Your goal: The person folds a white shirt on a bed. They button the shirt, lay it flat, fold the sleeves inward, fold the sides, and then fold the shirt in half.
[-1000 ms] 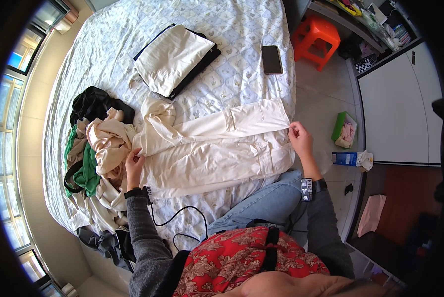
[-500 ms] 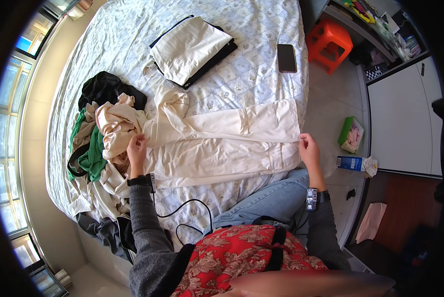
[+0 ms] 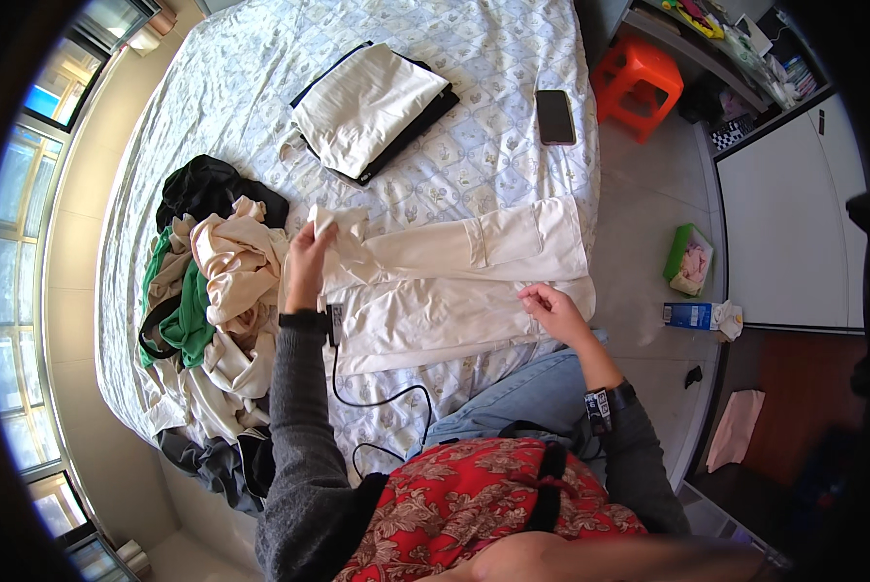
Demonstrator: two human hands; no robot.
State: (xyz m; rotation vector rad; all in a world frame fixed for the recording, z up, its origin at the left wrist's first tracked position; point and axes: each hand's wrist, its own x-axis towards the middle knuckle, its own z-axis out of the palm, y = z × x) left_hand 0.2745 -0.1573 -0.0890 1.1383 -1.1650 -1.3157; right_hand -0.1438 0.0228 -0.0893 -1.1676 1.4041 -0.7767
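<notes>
We find the cream trousers (image 3: 425, 306) spread across the patterned bed (image 3: 493, 126), the two legs lying side by side with the hems toward the right edge and the fabric creased along its length. A pocket shows partway down the far leg.

We note the left hand (image 3: 308, 260) at the left end of the trousers, its fingers brought together and apparently clamped on the bunched cloth there. The right hand (image 3: 554, 312) is over the near leg, toward the hem; its fingers are bent, and we cannot tell whether they pinch the fabric or merely sit above it. A device is strapped at each wrist, and a black cable (image 3: 396, 392) loops over the bed near the left forearm.

Just beside the left hand we record a loose heap of clothing (image 3: 241, 257), with peach, green, beige and black pieces tangled together. Farther up the bed is a folded stack (image 3: 372, 109), cream on top and black beneath, lying at a slant. A dark phone (image 3: 555, 117) lies face up near the right edge. On the floor beyond, we see an orange stool (image 3: 639, 85), a green box (image 3: 680, 254) with pink contents and a blue box (image 3: 685, 315).
</notes>
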